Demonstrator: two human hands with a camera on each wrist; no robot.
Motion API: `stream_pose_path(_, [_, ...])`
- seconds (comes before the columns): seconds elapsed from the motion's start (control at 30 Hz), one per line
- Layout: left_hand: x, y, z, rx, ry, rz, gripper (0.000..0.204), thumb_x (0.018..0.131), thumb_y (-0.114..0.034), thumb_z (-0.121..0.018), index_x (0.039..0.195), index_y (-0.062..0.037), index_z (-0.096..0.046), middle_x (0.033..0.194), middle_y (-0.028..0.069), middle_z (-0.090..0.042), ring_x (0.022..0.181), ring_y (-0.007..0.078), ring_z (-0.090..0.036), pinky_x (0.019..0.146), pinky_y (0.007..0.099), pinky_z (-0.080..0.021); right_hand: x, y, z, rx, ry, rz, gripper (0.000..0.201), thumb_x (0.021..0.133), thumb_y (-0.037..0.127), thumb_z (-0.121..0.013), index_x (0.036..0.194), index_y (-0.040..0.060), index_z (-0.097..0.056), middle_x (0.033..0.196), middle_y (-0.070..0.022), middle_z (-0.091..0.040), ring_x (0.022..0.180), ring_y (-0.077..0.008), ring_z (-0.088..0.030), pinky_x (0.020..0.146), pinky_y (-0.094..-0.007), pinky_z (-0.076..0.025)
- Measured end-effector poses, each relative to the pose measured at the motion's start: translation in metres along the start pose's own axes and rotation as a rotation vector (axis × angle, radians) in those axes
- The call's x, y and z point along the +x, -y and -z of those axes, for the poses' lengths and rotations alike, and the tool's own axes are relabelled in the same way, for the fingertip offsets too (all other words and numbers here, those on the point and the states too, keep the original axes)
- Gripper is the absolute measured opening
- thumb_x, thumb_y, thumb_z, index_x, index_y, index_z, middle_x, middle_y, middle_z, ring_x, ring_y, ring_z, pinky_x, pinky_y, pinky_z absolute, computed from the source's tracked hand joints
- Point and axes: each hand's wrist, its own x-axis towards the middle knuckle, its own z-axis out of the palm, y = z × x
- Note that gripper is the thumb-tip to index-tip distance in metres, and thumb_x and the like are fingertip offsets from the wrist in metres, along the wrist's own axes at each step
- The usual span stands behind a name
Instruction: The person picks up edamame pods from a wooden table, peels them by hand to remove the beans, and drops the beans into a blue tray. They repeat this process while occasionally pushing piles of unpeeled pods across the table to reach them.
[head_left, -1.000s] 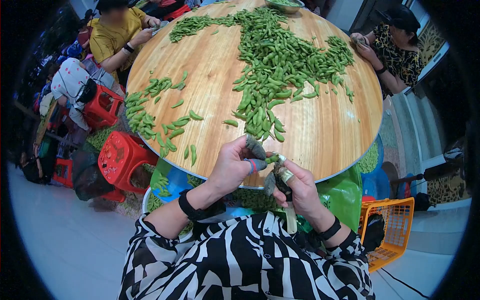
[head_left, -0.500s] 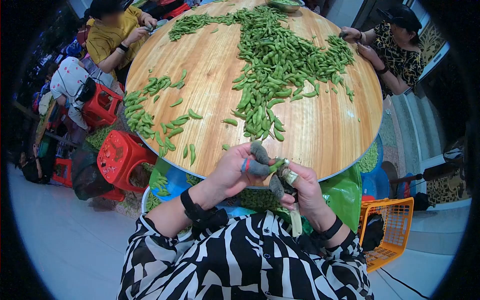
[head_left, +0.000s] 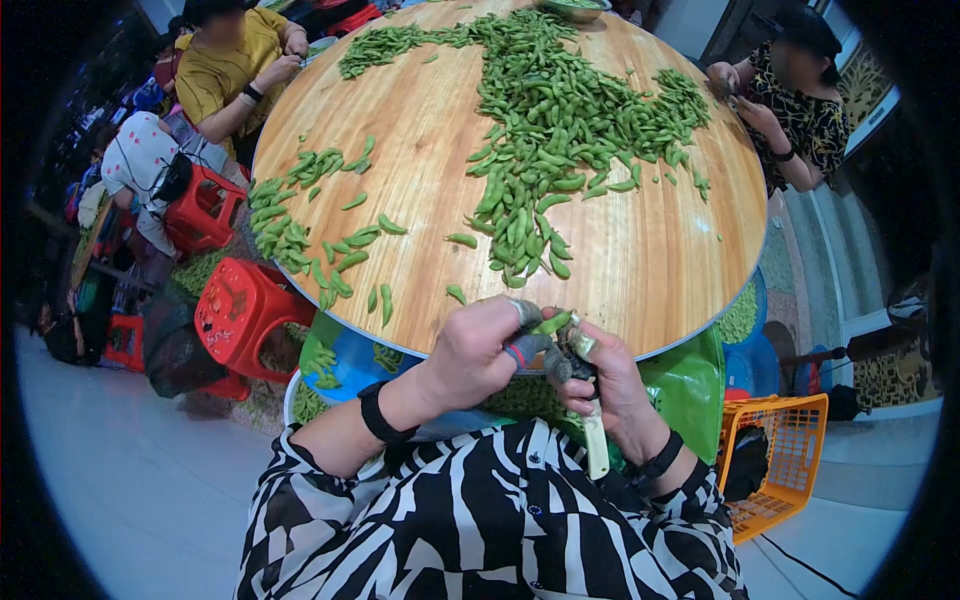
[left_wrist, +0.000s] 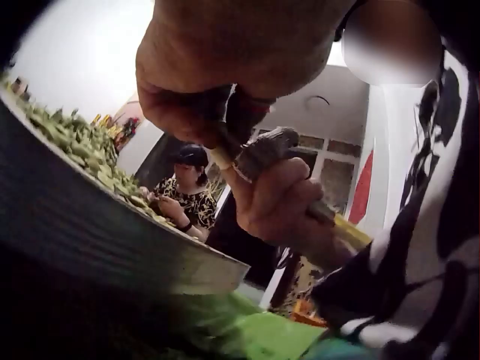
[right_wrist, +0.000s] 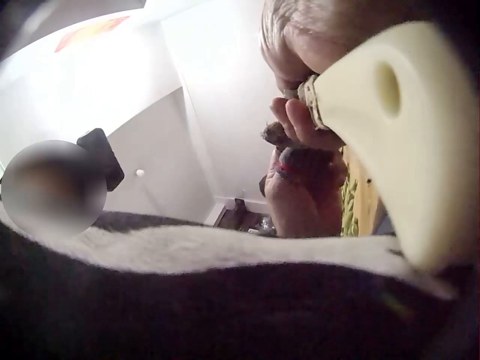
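Observation:
Between my hands, just over the table's near edge, is a green edamame pod. My left hand pinches it, knuckles up; grey wraps cover some fingertips, and a red band circles one. In my right hand I grip a tool with a cream handle, which points down towards my shirt. The right wrist view shows a hole near the end of this handle and cord wound round its neck. My fingers hide the tool's working end. The right thumb, with a pale wrap, lies by the pod.
A large heap of edamame pods covers the middle of the round wooden table; more lie at left. Two people sit across from me. A red stool stands at left, an orange crate at right, and a green sheet below the edge.
My left hand has rolled over so its knuckles face up, and more of the pod shows between the hands. The cream handle has shifted slightly right. A loose pod beside my left hand is now uncovered.

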Motion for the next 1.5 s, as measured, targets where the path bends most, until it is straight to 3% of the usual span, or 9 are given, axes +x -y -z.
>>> stream_pose_path(0.17, [0.002,-0.002,0.0,-0.927,-0.05,0.855,0.015,0.085,-0.012,-0.067,0.093,-0.0009,-0.063,0.072,0.0004,-0.06,0.063,0.007,-0.055,0.056,0.024,-0.045,0.001,-0.001,-0.007,-0.029,0.003,0.053,0.033,0.098,0.017,-0.044,0.128,0.0047,-0.05,0.08,-0.0082,-0.059,0.043,-0.0066,-0.039,0.034,-0.0205,-0.034])
stream_pose_path(0.3, [0.004,-0.001,-0.002,-1.114,-0.086,0.929,0.012,0.087,-0.014,-0.064,0.093,-0.0033,-0.064,0.073,-0.0006,-0.06,0.063,0.0063,-0.055,0.056,0.0213,-0.044,-0.002,0.008,-0.007,-0.204,-0.039,0.092,0.027,0.097,0.015,-0.044,0.12,0.002,-0.053,0.074,-0.0067,-0.057,0.044,-0.0065,-0.042,0.035,-0.0201,-0.034])
stream_pose_path(0.37, [0.004,0.003,0.004,-1.361,0.097,1.081,0.011,0.088,-0.012,-0.063,0.093,-0.0023,-0.064,0.076,-0.0007,-0.061,0.066,0.0055,-0.054,0.058,0.0205,-0.043,-0.002,0.008,-0.005,-0.299,0.001,0.119,0.025,0.097,0.013,-0.045,0.116,0.0011,-0.054,0.072,-0.0054,-0.057,0.046,-0.0063,-0.044,0.036,-0.0198,-0.035])
stream_pose_path(0.6, [0.003,-0.013,-0.01,-0.819,0.099,0.781,0.012,0.09,-0.007,-0.059,0.097,0.0008,-0.064,0.08,-0.0007,-0.062,0.071,0.0045,-0.053,0.063,0.0221,-0.045,-0.002,-0.002,0.002,-0.976,-0.25,0.478,0.027,0.088,0.005,-0.056,0.114,-0.0015,-0.052,0.084,-0.0032,-0.058,0.064,-0.0116,-0.056,0.055,-0.026,-0.047])
stream_pose_path(0.67, [-0.002,-0.013,-0.014,-0.748,0.11,0.686,0.014,0.091,-0.007,-0.059,0.099,0.0025,-0.064,0.082,-0.0004,-0.063,0.075,0.0052,-0.053,0.066,0.0235,-0.046,-0.001,-0.004,-0.007,-1.164,-0.333,0.763,0.037,0.082,0.003,-0.062,0.116,-0.0023,-0.049,0.089,-0.0088,-0.059,0.075,-0.0188,-0.061,0.066,-0.0318,-0.05])
stream_pose_path(0.77, [-0.004,-0.015,-0.011,-0.663,0.191,0.669,0.014,0.09,-0.005,-0.058,0.1,0.0032,-0.064,0.084,0.0007,-0.064,0.079,0.006,-0.054,0.069,0.0244,-0.047,-0.005,-0.001,-0.005,-1.511,-0.333,0.836,0.046,0.075,0.003,-0.065,0.117,-0.0026,-0.047,0.089,-0.0158,-0.06,0.079,-0.0259,-0.063,0.068,-0.0348,-0.05])
stream_pose_path(0.97, [-0.005,-0.021,-0.01,-0.458,0.3,0.652,0.013,0.085,-0.007,-0.059,0.095,0.0003,-0.062,0.077,0.0073,-0.062,0.073,0.0092,-0.053,0.066,0.0275,-0.046,-0.012,-0.002,-0.004,-1.649,-0.252,0.729,0.031,0.069,0.009,-0.063,0.093,-0.0019,-0.047,0.079,-0.0205,-0.048,0.067,-0.0401,-0.053,0.059,-0.0441,-0.045])
stream_pose_path(1.3, [-0.006,-0.035,-0.019,-0.62,0.335,0.731,0.01,0.081,-0.003,-0.061,0.09,0.0029,-0.062,0.072,0.0095,-0.062,0.067,0.0099,-0.054,0.06,0.0283,-0.047,-0.017,-0.003,0.015,-1.649,-0.226,0.858,0.022,0.072,0.007,-0.059,0.087,-0.0002,-0.045,0.073,-0.0193,-0.047,0.063,-0.0405,-0.052,0.055,-0.0456,-0.043])
stream_pose_path(1.5, [-0.002,-0.034,-0.016,-0.637,0.381,0.667,0.014,0.079,0.001,-0.062,0.092,0.0048,-0.062,0.074,0.0059,-0.063,0.069,0.0079,-0.056,0.06,0.025,-0.047,-0.028,0.007,0.017,-1.565,-0.139,0.71,0.02,0.074,0.008,-0.059,0.085,-0.0013,-0.045,0.071,-0.0189,-0.046,0.063,-0.0387,-0.052,0.056,-0.0425,-0.042])
